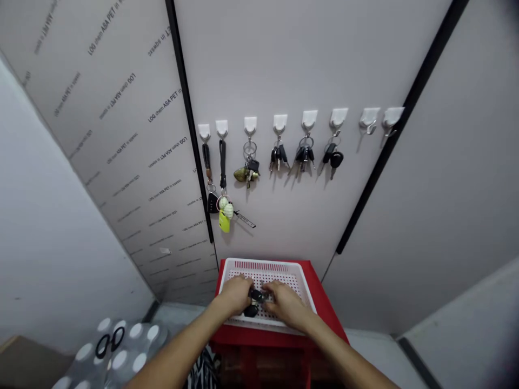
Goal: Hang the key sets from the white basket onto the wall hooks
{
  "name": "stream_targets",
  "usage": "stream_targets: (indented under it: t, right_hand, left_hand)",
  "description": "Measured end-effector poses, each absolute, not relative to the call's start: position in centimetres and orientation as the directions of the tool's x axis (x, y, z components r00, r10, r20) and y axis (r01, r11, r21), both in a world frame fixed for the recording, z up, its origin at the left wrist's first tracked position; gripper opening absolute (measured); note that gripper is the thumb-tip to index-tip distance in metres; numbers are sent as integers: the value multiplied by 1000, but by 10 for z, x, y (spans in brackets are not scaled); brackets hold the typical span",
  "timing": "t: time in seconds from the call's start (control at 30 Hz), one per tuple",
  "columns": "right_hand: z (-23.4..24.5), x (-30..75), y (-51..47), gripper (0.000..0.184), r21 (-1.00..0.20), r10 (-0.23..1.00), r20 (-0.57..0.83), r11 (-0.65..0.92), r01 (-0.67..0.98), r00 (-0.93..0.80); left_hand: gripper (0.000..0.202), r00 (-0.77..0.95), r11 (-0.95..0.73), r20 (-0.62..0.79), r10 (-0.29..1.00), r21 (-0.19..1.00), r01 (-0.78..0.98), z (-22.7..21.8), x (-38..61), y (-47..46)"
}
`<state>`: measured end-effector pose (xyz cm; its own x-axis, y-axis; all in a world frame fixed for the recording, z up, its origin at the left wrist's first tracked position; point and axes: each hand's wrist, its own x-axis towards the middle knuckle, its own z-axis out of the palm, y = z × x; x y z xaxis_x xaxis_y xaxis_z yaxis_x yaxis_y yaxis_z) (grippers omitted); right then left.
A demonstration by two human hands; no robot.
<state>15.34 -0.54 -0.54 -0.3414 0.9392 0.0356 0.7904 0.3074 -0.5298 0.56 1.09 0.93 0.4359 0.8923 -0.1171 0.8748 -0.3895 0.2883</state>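
Note:
Both of my hands are down inside a white plastic basket (259, 264). My left hand (236, 295) closes its fingertips on a bunch of black-headed keys (257, 295), at the basket's middle. My right hand (286, 304) holds the same bunch from the other side, its thumb and forefinger at the metal part. Another black key head (251, 310) shows just below; whether it is joined to the bunch I cannot tell. Fingers partly hide the keys.
On the wall ahead, a row of white hooks (279, 123) bears several key bunches (303, 155); the two rightmost hooks (368, 120) carry none. The basket stands on a red stand (324, 308). At lower left, black-handled scissors (109, 341) lie on wrapped bottles (119, 359).

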Motion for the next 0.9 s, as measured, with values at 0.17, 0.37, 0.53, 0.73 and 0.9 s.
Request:
stream_targets:
  t: [0.17,0.37,0.53,0.73,0.9]
  right_hand:
    - [-9,150,0,20,-448,955,-29,253,858,-296]
    - [2,174,1,19,-465,978,26,195,863,-207]
    - [32,174,-4,27,-703,940,180,329,631,-289]
    - [55,160,1,17,-886,962,246,272,376,-115]
    - [63,162,5,19,-965,976,213,218,147,-52]
  left_hand:
    - [23,378,-278,-80,922,543,792,-1,18,20]
    - [11,290,-163,-1,957,826,540,3,33,33]
    - [9,185,-126,76,980,953,277,40,49,46]
    - [10,159,-116,113,981,993,4,81,69,42]
    - [10,132,-81,99,986,987,-139,94,75,33]
